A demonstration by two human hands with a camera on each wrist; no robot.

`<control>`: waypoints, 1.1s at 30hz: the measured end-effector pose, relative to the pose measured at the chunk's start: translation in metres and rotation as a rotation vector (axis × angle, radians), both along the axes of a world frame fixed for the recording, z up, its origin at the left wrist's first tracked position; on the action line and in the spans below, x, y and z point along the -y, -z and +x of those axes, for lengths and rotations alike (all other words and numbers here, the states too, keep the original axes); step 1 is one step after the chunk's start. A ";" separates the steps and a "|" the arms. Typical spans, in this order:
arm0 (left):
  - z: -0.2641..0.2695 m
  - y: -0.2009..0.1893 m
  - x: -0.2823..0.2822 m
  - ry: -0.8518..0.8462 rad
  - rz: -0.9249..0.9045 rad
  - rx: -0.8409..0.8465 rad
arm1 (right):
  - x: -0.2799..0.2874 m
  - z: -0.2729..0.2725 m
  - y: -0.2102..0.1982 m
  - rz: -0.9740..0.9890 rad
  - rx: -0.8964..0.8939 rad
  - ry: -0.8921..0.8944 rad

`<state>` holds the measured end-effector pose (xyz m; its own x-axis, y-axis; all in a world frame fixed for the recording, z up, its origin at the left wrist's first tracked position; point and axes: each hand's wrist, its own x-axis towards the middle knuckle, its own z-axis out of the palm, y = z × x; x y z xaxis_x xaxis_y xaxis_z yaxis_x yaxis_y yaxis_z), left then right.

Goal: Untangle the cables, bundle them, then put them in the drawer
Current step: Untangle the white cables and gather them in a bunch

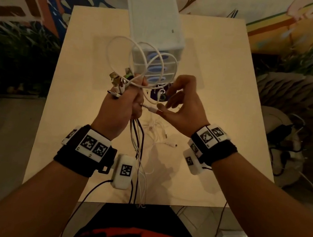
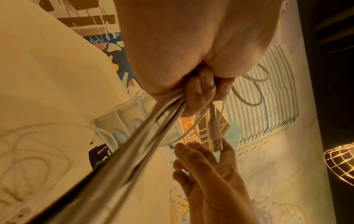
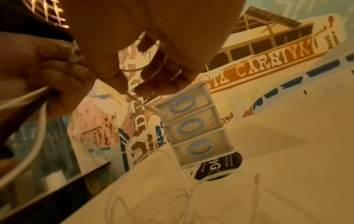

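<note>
A mural wall backs a pale table (image 1: 211,69), and on it a white drawer unit (image 1: 156,25) serves as the landmark. In front of the unit and lifted above the table, the left hand (image 1: 120,108) is clenched round several cables (image 1: 140,62): loops rise over the fist across the unit's front, plugs stick out to its left, and tails hang below toward the near edge. The right hand (image 1: 182,106), just right of the fist, has its thumb and curled fingers at one plug (image 1: 154,110); whether it pinches it I cannot tell. More thin cables (image 1: 160,137) lie loose on the table, nearer the person than the unit. All three drawers (image 3: 191,130) look closed. Judging by this, gathering is partly done; the loose cables, any tying, and stowing remain.
</note>
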<state>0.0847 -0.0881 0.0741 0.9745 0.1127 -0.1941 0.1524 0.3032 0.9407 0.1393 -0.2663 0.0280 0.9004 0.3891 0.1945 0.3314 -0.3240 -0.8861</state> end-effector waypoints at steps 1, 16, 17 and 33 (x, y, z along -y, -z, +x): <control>0.000 -0.002 -0.001 0.011 -0.005 0.009 | 0.001 0.000 0.002 0.035 -0.004 0.017; 0.001 -0.001 -0.010 -0.109 0.068 0.017 | 0.035 0.031 -0.006 -0.385 0.081 -0.035; 0.001 -0.002 -0.009 -0.130 0.087 0.005 | 0.037 0.029 -0.012 -0.407 0.062 -0.066; -0.005 -0.021 0.003 0.014 0.173 -0.079 | 0.137 -0.003 0.048 -0.658 -0.348 0.266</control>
